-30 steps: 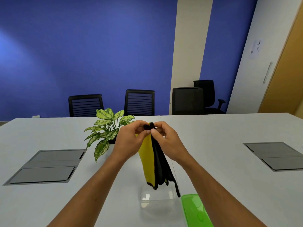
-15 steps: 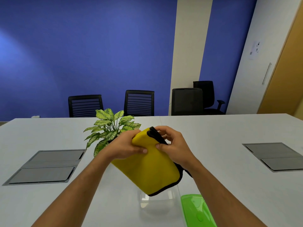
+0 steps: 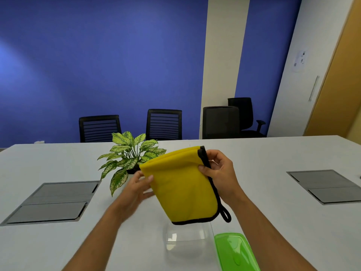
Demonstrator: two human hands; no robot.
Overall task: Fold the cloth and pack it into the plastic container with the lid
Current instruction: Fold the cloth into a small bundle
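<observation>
Table point(image 3: 273, 173): folded yellow cloth point(image 3: 181, 184), black-edged.

a flat white table point(image 3: 273, 159) carries a clear plastic container point(image 3: 185, 238), a green plastic lid point(image 3: 234, 251), a leafy potted plant point(image 3: 129, 155) and two grey hatch panels point(image 3: 52, 200).

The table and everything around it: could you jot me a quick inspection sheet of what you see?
Surface: white table with grey hatch panels set in on both sides.
Job's things: folded yellow cloth held up in the air; clear container open below it; green lid lying beside the container.
Clutter: potted plant.
Hands: left hand at the cloth's left edge, grip blurred; right hand pinching its top corner.
Cables: nothing seen.
Surroundings: blue wall, black chairs, wooden door.
</observation>
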